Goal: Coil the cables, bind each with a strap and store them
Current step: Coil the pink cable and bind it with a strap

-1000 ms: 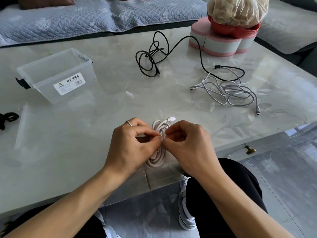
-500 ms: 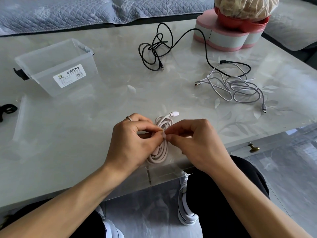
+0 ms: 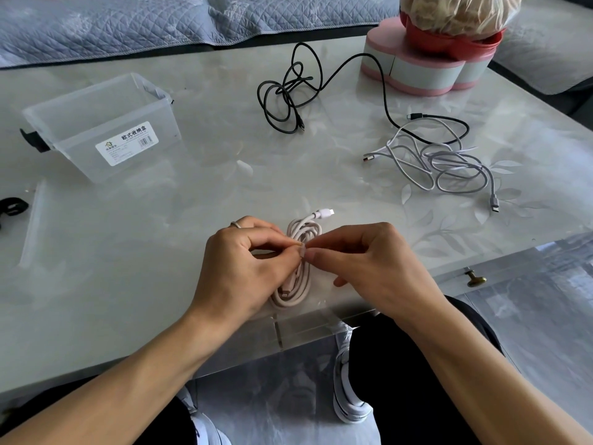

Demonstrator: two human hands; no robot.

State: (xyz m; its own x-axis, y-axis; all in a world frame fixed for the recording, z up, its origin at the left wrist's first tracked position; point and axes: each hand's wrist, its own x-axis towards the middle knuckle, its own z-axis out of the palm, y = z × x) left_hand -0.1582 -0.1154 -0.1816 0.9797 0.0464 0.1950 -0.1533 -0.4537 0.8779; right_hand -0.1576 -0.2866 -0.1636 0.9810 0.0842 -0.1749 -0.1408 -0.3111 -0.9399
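The coiled pink cable lies low in the frame's centre on the counter. The left hand and right hand each pinch a small strap at its middle, so binding seems underway. Next: cinch it, then carry it to the clear box at upper left.

The table is glossy, marble-patterned, seemingly under clear film. The storage box is translucent smooth plastic. The black cable looks matt; the sofa cover is quilted cloth.
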